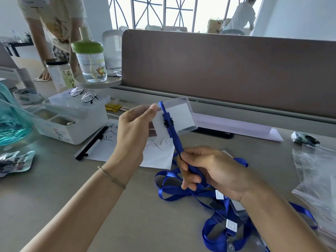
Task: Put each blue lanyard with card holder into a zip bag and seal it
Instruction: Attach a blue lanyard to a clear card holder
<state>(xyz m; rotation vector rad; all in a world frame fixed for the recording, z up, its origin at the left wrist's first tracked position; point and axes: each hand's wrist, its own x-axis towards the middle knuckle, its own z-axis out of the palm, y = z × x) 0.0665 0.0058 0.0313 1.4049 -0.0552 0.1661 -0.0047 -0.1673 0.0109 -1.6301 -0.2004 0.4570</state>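
Observation:
My left hand (pixel 135 128) pinches the top edge of a clear card holder (pixel 181 115), lifted above the desk. A blue lanyard (pixel 177 140) is clipped to the holder and runs down into my right hand (pixel 205 168), which is closed around the strap. The rest of the strap lies looped on the desk under my right hand. More blue lanyards with card holders (pixel 225 231) are piled at the lower right, partly hidden by my right forearm. A stack of clear zip bags (pixel 316 171) lies at the right edge.
A white storage box (pixel 72 124) with glasses on top stands at the left, with jars and a green-lidded cup behind it. Paper with a black pen (pixel 92 142) lies under my left hand. A brown partition (pixel 236 70) closes the back. A person stands at the far left.

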